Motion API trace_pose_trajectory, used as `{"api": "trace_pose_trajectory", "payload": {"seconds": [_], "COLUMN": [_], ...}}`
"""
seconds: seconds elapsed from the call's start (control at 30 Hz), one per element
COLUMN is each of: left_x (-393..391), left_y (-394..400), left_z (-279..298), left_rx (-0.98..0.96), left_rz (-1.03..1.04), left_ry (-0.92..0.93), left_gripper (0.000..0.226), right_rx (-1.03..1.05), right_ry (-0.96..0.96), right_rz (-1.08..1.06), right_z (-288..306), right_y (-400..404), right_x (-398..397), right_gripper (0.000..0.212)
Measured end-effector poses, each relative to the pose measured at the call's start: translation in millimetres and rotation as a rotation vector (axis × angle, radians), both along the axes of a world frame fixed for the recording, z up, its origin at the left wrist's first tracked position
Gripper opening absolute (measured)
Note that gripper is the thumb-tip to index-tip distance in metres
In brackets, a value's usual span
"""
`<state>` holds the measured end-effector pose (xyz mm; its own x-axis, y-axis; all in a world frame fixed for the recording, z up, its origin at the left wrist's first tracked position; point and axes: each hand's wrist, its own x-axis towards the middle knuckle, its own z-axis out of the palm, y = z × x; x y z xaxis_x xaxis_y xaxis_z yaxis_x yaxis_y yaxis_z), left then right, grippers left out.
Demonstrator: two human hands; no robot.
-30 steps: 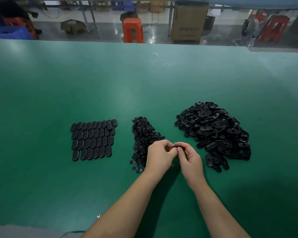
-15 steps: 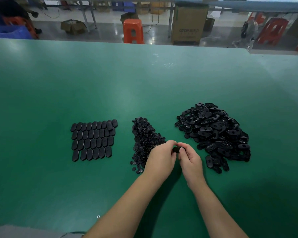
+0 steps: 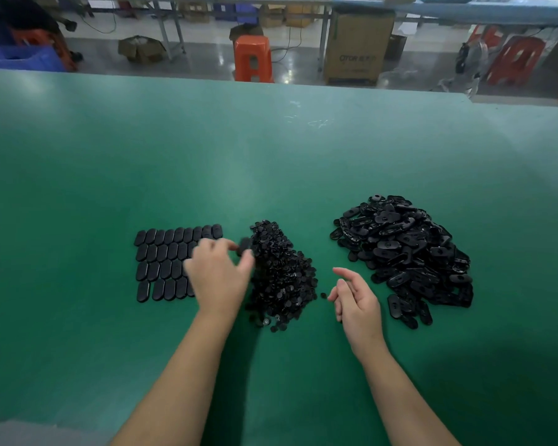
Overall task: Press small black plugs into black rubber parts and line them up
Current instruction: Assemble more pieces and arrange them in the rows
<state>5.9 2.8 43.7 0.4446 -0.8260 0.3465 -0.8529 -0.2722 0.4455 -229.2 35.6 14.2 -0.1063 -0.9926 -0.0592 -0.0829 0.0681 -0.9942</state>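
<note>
Your left hand pinches a dark, blurred oval rubber part between the rows of finished parts and the pile of plugs. Your right hand hangs loosely curled, holding nothing.

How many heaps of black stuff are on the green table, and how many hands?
Loose heap of small plugs: 1
Loose heap of rubber parts: 1
Lined-up block of parts: 1
Hands: 2, left hand pinching a single part, right hand
Total: 5

Rubber part in left hand (blurred)
</note>
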Motion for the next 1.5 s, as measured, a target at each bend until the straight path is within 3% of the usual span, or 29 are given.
{"api": "trace_pose_trajectory", "payload": {"seconds": [0.17, 0.43, 0.6, 0.7, 0.83, 1.0, 1.5], "left_x": [64.8, 81.4, 79.6, 72.8, 47.7, 3.2, -17.1], "left_y": [-13.8, -35.7, -41.1, -37.0, -23.6, -2.6, 18.0], "left_z": [-6.5, -12.4, -15.7, -13.7, -7.6, -14.2, -38.6], "left_rx": [0.135, 0.205, 0.262, 0.169, -0.022, 0.020, 0.029], "left_rz": [0.319, 0.350, 0.309, 0.279, 0.033, -0.231, -0.187], "left_ry": [0.080, 0.076, 0.062, 0.078, 0.170, 0.192, 0.261], "left_gripper": [0.034, 0.035, 0.041, 0.033, 0.016, 0.016, 0.020], "right_rx": [-0.004, -0.001, 0.001, 0.006, 0.005, 0.021, 0.064], "right_ry": [0.039, 0.065, 0.085, 0.082, 0.092, 0.098, 0.212], "right_rz": [-0.019, -0.026, -0.027, -0.030, -0.021, -0.014, 0.082], "right_z": [-0.2, -1.3, -0.4, 0.0, -0.2, -1.6, 6.3], "right_y": [0.3, -1.0, -1.8, -2.1, -1.8, -1.6, -3.5], "right_x": [2.2, 3.2, 3.5, 3.7, 3.1, 2.6, -0.4], "right_gripper": [0.023, 0.023, 0.022, 0.021, 0.021, 0.024, 0.024]}}
